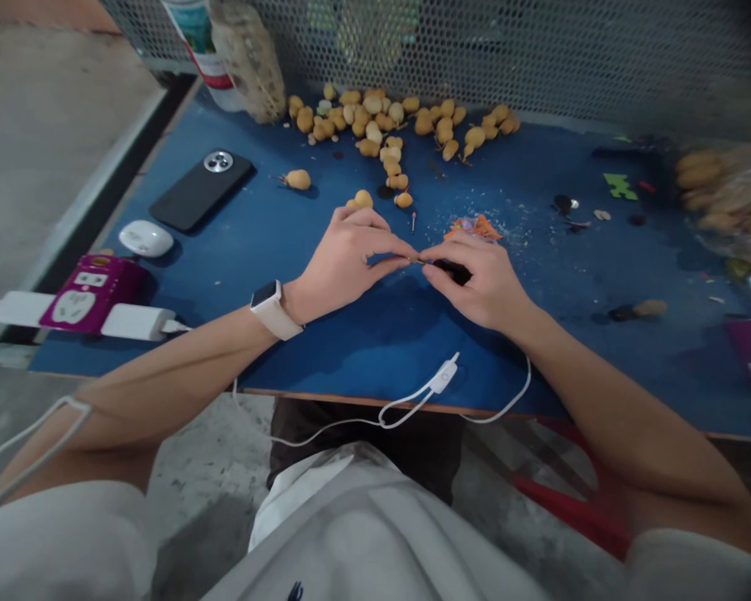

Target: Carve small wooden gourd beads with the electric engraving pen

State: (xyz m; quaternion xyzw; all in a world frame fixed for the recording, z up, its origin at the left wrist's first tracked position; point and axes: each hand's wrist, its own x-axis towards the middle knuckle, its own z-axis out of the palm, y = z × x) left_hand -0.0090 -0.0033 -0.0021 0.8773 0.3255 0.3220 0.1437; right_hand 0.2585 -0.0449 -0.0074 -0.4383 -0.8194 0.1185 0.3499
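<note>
My left hand (354,255) is closed in a pinch, thumb against fingertips, at something too small to make out. In my right hand (481,280) is a small tool with a black handle (456,270), its thin tip pointing left toward my left fingertips. The two hands nearly meet above the blue tabletop (363,351). Just beyond my left hand sit small tan gourds (363,199), and a tiny pinkish stick (414,221) lies between the hands. Behind my right hand is a small orange heap (485,227) with pale crumbs scattered around it.
Many small gourds (372,104) line the mesh panel (506,58). At left are a black phone (202,190), a white case (146,239) and a purple power socket (91,292). A white cable (441,377) hangs over the front edge. A plastic bag (744,192) stands at right.
</note>
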